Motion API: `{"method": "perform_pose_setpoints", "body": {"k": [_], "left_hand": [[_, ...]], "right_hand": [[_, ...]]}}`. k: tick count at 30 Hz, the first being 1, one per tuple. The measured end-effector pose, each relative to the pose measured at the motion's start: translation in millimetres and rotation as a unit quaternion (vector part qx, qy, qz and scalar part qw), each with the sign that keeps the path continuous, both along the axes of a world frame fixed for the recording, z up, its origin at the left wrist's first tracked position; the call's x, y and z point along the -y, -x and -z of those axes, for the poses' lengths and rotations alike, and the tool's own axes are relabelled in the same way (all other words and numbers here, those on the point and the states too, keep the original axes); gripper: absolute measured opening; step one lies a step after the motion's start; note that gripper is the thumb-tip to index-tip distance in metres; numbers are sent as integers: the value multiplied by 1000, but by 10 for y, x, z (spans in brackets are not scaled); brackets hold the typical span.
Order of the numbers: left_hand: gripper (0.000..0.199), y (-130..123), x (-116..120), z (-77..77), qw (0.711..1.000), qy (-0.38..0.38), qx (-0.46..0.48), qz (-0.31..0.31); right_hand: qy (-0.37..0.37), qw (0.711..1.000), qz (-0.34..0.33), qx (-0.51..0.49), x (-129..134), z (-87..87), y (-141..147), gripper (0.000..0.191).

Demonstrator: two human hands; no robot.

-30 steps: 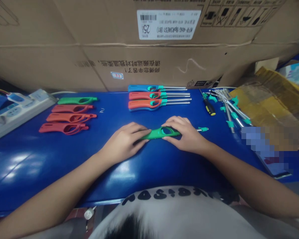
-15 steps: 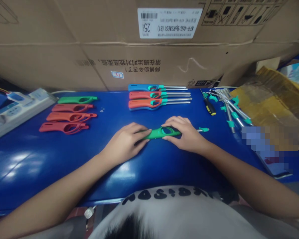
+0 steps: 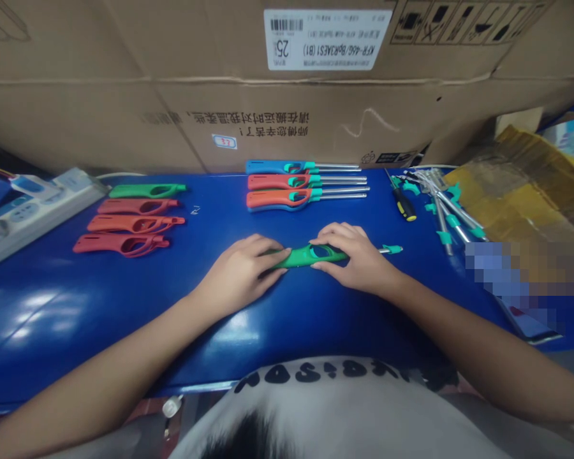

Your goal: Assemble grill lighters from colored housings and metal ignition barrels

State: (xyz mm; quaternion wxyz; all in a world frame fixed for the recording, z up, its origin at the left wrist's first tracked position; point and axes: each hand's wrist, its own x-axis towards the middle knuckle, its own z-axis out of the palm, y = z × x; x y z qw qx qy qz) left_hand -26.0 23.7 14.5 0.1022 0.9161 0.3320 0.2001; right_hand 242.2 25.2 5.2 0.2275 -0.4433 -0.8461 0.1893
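Observation:
Both hands are on a green lighter body (image 3: 302,257), which lies lengthwise between them over the blue table. My left hand (image 3: 249,271) pinches its left end between thumb and fingers. My right hand (image 3: 356,258) is closed around the right end, thumb below and fingers above, beside the trigger opening where a teal trigger piece shows. Past the right hand, a metal tube with a teal piece (image 3: 392,249) sticks out. Whether that tube joins the green body is hidden by the hand.
Lighters with metal tubes (image 3: 282,199) lie at the back middle. Several red and green lighter bodies (image 3: 119,242) are at left, near a white power strip (image 3: 43,210). A screwdriver (image 3: 404,205), loose tubes (image 3: 454,220) and a phone (image 3: 530,322) lie right. A cardboard box (image 3: 124,127) walls the back.
The camera view has shifted very slightly. Both hands keep the same hold on the green lighter body, with no visible movement of it.

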Motion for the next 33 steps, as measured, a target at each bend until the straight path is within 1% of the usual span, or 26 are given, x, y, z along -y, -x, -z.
{"method": "perform_pose_setpoints", "body": {"k": [4, 8, 12, 17, 22, 26, 33], "left_hand": [[30, -11, 1, 35, 999, -36, -3, 12], [34, 19, -39, 43, 1000, -13, 6, 25], [37, 62, -80, 34, 999, 8, 34, 29], [32, 71, -95, 22, 997, 24, 65, 20], [29, 70, -101, 6, 997, 40, 69, 22], [28, 62, -94, 3, 996, 48, 70, 26], [25, 56, -78, 19, 996, 43, 76, 25]], "right_hand": [[-48, 998, -22, 34, 3, 11, -11, 31], [-87, 992, -56, 72, -19, 2, -57, 34], [-81, 993, -60, 66, -37, 11, -100, 31], [-64, 996, -58, 30, -35, 29, -116, 29], [-60, 996, -64, 1, -39, 13, -111, 24], [-62, 995, -79, 21, -36, -6, -115, 20], [-115, 988, -84, 64, -23, -41, -134, 20]]}}
